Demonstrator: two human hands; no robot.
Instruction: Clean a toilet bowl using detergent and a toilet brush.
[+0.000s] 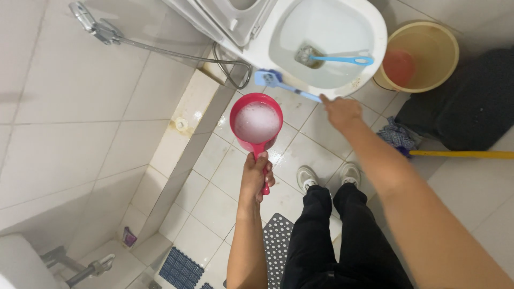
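My left hand (257,176) grips the handle of a red dipper (256,124) full of white foamy water, held level above the tiled floor. My right hand (341,111) reaches toward the white toilet (326,37) and holds the handle of a blue brush (278,83), whose head points left under the bowl's rim. A second blue-handled brush (334,58) lies inside the bowl with its head at the drain.
A yellow bucket (423,53) with a reddish scoop inside stands right of the toilet. A yellow-handled mop (428,150) lies on the floor near a dark mat (471,101). A spray hose (160,51) hangs on the left wall. Perforated mats (276,246) lie by my feet.
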